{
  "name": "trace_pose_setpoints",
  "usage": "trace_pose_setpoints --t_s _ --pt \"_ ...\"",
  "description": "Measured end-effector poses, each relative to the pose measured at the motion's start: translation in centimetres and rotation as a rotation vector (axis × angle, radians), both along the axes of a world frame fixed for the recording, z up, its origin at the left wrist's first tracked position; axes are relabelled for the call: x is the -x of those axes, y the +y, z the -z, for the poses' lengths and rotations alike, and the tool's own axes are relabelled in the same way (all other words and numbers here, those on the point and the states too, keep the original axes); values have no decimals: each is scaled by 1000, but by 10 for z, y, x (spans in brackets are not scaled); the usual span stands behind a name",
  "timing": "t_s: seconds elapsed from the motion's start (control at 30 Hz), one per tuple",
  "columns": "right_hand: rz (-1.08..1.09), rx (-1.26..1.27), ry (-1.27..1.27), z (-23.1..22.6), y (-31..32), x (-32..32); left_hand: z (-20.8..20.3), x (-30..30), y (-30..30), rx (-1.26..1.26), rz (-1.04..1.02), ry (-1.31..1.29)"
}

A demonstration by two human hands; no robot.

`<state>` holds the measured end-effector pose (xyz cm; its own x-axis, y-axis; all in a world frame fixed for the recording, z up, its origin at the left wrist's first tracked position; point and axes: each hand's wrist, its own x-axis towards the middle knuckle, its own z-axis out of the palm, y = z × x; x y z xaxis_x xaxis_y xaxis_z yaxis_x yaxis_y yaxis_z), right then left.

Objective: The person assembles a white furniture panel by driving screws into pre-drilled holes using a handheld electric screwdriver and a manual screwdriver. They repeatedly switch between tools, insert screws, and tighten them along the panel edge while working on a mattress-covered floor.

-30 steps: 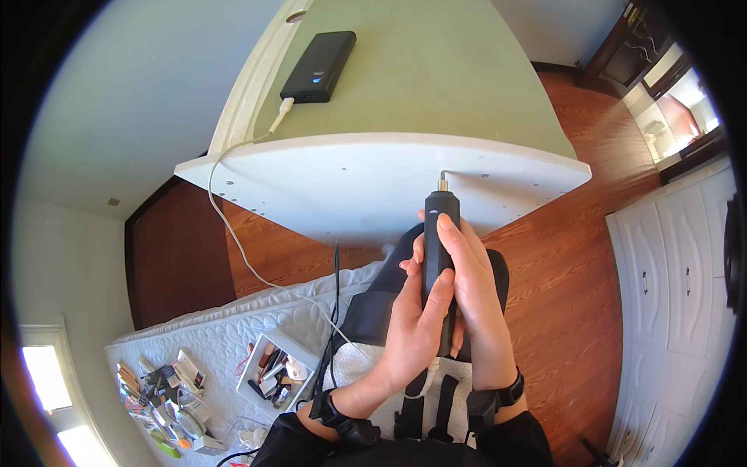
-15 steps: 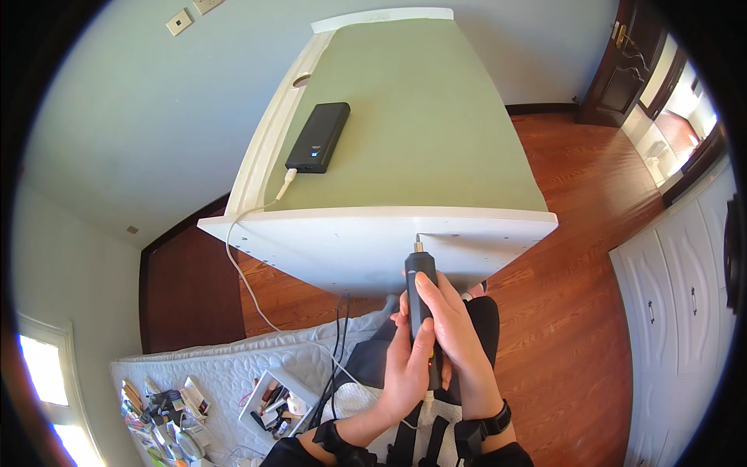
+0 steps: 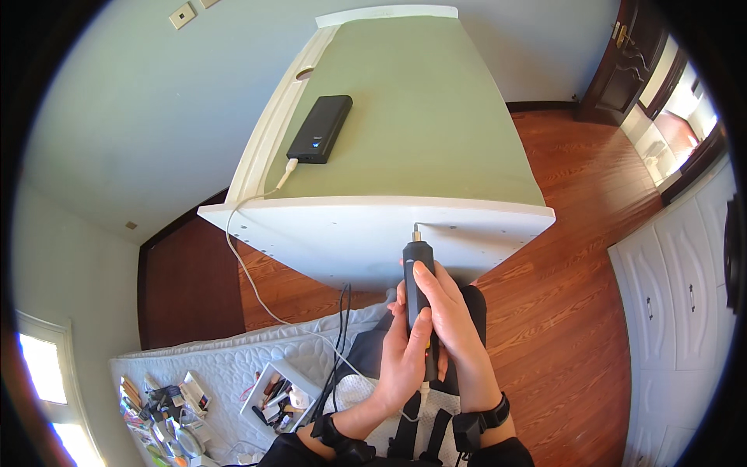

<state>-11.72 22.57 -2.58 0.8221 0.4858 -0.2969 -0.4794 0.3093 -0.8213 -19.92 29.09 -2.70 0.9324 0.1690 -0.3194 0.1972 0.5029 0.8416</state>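
Both my hands are wrapped around a black electric screwdriver [image 3: 419,261], its bit pointing away from me at the white end panel [image 3: 342,241] of a cabinet. The bit's tip meets the panel's face among small holes; whether a screw sits there is too small to tell. My right hand [image 3: 455,323] grips the upper body from the right, thumb lying along the top. Lower down, my left hand [image 3: 403,362] closes on the handle from the left. A pale cable comes from the tool's rear end.
A black power bank [image 3: 320,128] with a white cable lies on the cabinet's green side [image 3: 420,117]. On the quilted mattress [image 3: 202,358] at lower left are a white tray [image 3: 311,385] of tools and a pile of small items. White wardrobe doors [image 3: 673,303] stand at right.
The screwdriver and both hands sit slightly higher in the picture, as do the panel and power bank. The grip and the bit's contact with the panel look the same.
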Motion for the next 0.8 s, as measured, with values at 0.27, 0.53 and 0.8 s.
trace_pose_setpoints --t_s 0.27,0.53,0.8 --pt "50 -13 -28 -4 3 5 5 1 7 -71 27 -1" --pt "13 12 -19 -5 2 9 6 8 7 -81 37 20" --pt "40 806 -597 -21 -5 9 -1 7 18 33 23 56"
